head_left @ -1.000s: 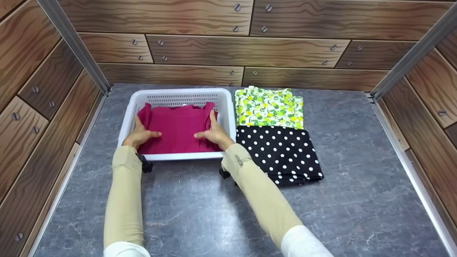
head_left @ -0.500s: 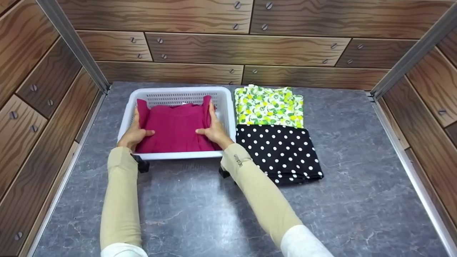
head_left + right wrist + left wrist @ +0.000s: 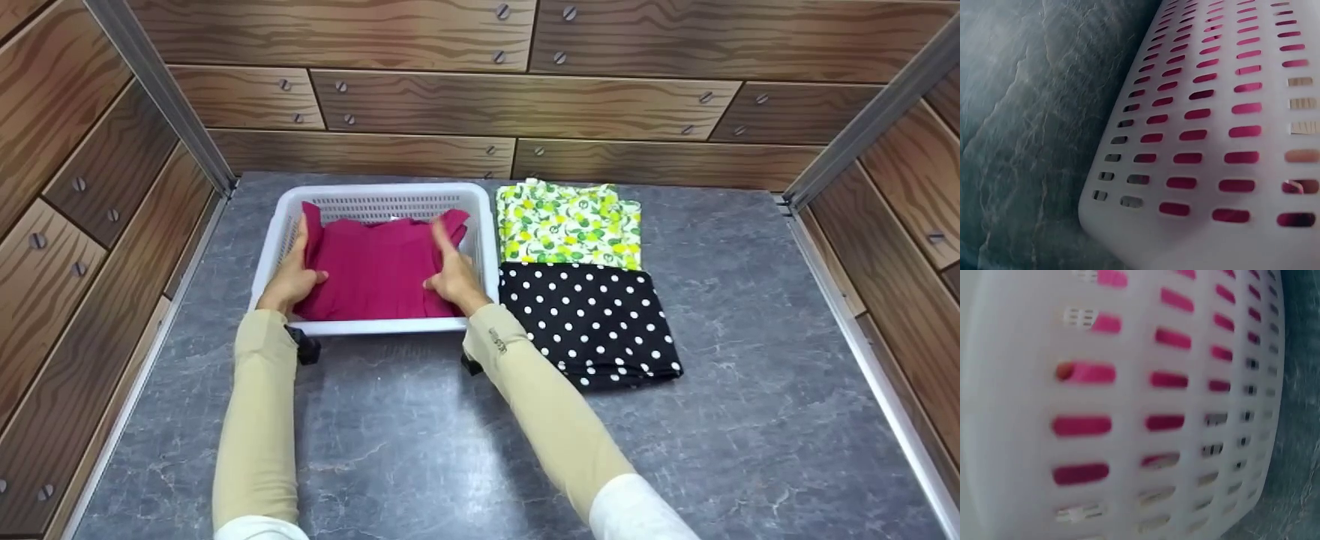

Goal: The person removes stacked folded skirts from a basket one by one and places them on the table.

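Observation:
A folded magenta garment lies in the white slotted plastic basket, its two far corners standing up at the sides. My left hand is at the garment's left edge, fingers straight between cloth and basket wall, thumb at the top of the cloth. Along the right edge, my right hand touches the cloth with straight, slightly blurred fingers. Both wrist views look at the basket from outside: magenta cloth shows through the slots on the left, and more cloth on the right.
Right of the basket lie a folded lemon-print cloth and, nearer, a folded black polka-dot cloth. They stand close to the basket's right wall. Wood-patterned panels enclose the grey marbled surface at the back and sides.
My left hand has shifted slightly left and then back right along the garment. The right far corner of the cloth, upright half a second ago, now leans outward past my right fingers.

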`<state>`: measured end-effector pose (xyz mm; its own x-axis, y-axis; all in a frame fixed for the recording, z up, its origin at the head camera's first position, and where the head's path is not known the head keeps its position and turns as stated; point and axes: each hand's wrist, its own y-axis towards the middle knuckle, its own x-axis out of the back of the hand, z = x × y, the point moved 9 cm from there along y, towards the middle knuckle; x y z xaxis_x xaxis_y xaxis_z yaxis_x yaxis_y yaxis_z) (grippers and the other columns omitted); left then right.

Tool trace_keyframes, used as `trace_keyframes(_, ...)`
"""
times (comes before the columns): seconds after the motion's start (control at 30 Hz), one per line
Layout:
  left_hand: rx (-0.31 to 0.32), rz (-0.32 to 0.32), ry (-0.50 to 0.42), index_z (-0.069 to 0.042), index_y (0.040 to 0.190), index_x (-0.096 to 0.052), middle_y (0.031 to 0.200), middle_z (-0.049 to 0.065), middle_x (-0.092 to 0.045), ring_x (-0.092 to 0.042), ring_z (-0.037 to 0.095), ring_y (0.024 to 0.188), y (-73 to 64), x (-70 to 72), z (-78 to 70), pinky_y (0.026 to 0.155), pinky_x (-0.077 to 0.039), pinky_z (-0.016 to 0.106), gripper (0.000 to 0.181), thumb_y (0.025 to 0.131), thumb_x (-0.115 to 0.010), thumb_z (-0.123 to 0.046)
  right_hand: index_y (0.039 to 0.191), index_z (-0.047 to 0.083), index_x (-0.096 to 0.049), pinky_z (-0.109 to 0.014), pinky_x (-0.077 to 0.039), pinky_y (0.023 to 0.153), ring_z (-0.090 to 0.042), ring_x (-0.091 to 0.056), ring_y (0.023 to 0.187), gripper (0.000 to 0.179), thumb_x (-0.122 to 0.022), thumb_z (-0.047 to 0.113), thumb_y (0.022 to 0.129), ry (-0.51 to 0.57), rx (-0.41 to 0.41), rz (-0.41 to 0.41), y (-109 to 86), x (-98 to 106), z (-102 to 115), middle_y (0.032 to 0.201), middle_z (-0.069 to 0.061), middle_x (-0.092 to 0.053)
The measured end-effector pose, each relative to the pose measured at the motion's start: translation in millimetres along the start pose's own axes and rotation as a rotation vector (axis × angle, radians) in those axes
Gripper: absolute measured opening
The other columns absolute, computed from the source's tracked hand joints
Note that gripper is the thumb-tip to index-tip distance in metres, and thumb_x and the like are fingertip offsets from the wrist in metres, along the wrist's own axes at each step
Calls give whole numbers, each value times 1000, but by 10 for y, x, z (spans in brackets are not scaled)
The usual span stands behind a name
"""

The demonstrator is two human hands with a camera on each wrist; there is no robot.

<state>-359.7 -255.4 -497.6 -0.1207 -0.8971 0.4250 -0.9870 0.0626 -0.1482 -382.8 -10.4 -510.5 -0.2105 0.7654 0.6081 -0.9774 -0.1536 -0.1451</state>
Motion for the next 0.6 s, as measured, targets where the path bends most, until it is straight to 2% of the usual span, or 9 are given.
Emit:
trace_keyframes(0.07, -50, 43, 54, -4, 161, -1, 167, 20, 2, 3, 32, 153, 0, -46, -46, 123, -3, 40, 94, 84, -49, 21, 158, 26, -39, -36, -52, 90, -33, -58, 117, 94, -78, -7, 79, -48, -3, 65, 0, -53, -16, 153, -18, -46)
trace_keyframes(0.13, -55, 102, 116, 2, 159, -17, 165, 24, -12, -8, 36, 152, -9, -101, -47, 122, -10, 43, 84, 83, -47, 20, 150, 21, -53, -35, -47, 100, -30, -52, 128, 80, -79, -4, 78, -82, -16, 100, 6, -75, -43, 150, -16, -50)
trace_keyframes(0.23, -25, 161, 167, 9, 151, -34, 157, 32, -28, -23, 38, 145, -33, -143, -13, 119, -20, 43, 70, 83, -47, 16, 144, 17, -60, -36, -48, 100, -32, -54, 124, 72, -77, -6, 78, -65, -37, 120, 17, -76, -74, 145, -20, -54)
trace_keyframes(0.3, 13, 161, 195, 10, 150, -35, 155, 35, -29, -26, 38, 139, -42, -137, 18, 116, -23, 42, 67, 84, -47, 14, 143, 16, -61, -34, -50, 93, -31, -56, 118, 71, -75, -8, 77, -47, -40, 126, 18, -74, -78, 144, -21, -55)
trace_keyframes(0.43, 45, 135, 158, 11, 151, -31, 157, 34, -25, -23, 36, 142, -43, -123, 4, 118, -21, 40, 68, 85, -45, 13, 143, 16, -61, -28, -50, 78, -29, -54, 112, 75, -69, -14, 74, 26, -36, 123, 10, -59, -70, 145, -20, -54)
trace_keyframes(0.53, 40, 129, 126, 13, 151, -27, 159, 31, -23, -18, 35, 145, -59, -103, -60, 118, -18, 40, 68, 85, -43, 14, 143, 15, -61, -26, -49, 71, -28, -51, 115, 78, -65, -18, 72, 97, -22, 110, 5, -40, -58, 147, -18, -52)
trace_keyframes(0.6, 29, 125, 128, 13, 151, -26, 160, 30, -23, -16, 34, 146, -83, -77, -125, 118, -18, 39, 68, 85, -42, 15, 143, 14, -60, -26, -50, 72, -28, -50, 119, 79, -63, -20, 72, 140, -14, 106, 5, -32, -50, 149, -17, -51)
